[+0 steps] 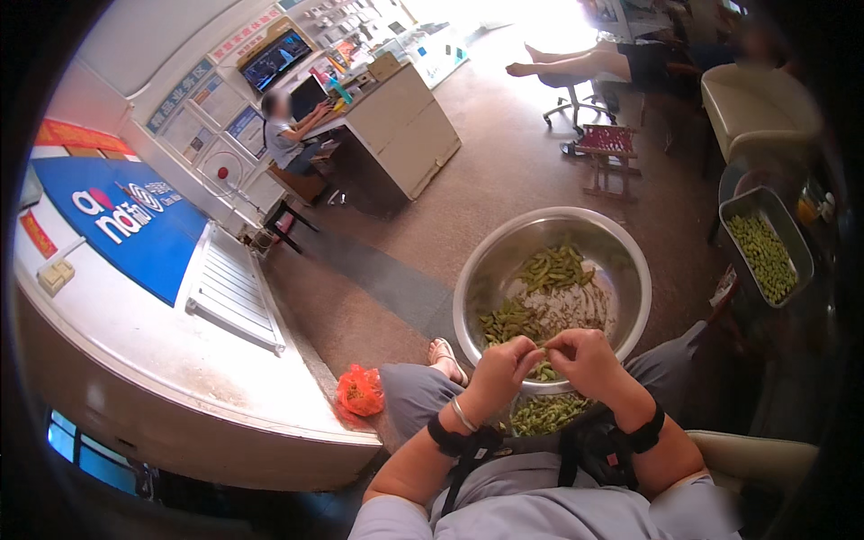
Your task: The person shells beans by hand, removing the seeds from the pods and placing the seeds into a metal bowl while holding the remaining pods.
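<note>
My left hand (505, 370) and my right hand (586, 361) meet over the near rim of a large stainless steel basin (638, 256). A small green piece, seemingly a bean pod (544, 349), is pinched between the fingertips of both hands. Inside the basin lie green bean pods (555, 266) at the far side and more pods (507, 320) at the left, with a pale, wet-looking bottom between them. Below my wrists, close to my lap, more green pods or empty husks (548, 413) lie in a container mostly hidden by the basin and my arms.
To the right, a metal tray (803, 253) holds shelled green beans (763, 256). A red plastic bag (360, 391) sits on the floor at left, beside a white counter (270, 378). Farther off are a small folding stool (607, 142), a desk (412, 128) with a seated person, and another person's outstretched legs.
</note>
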Demonstrator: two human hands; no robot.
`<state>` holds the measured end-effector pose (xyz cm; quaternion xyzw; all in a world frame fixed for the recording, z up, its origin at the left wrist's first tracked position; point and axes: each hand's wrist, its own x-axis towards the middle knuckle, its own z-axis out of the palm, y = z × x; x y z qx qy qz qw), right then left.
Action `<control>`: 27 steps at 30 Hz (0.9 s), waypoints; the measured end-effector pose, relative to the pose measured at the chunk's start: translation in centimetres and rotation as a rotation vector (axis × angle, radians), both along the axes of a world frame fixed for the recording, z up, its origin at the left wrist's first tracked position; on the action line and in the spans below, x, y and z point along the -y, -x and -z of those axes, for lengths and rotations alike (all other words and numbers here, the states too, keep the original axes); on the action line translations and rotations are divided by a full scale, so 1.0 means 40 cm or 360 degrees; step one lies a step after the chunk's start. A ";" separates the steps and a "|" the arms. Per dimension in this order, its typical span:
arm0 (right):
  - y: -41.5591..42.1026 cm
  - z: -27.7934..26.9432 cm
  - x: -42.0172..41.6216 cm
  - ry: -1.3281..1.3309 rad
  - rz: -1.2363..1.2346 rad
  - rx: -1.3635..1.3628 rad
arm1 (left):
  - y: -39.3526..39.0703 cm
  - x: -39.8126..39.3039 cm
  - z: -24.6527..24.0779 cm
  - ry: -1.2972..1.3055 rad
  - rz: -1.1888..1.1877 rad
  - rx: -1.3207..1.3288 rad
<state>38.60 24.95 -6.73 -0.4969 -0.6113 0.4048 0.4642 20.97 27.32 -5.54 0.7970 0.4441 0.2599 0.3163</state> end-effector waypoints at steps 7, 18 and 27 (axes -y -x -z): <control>0.007 -0.013 0.012 0.0042 -0.0112 0.0016 | 0.004 0.034 -0.015 -0.0056 -0.0021 0.0025; 0.020 -0.017 0.022 -0.0321 -0.0451 0.0186 | 0.070 0.023 -0.028 0.0307 0.0293 0.0084; 0.022 -0.020 0.028 -0.0228 -0.0382 -0.0029 | 0.064 0.009 -0.032 0.0716 0.0486 0.0353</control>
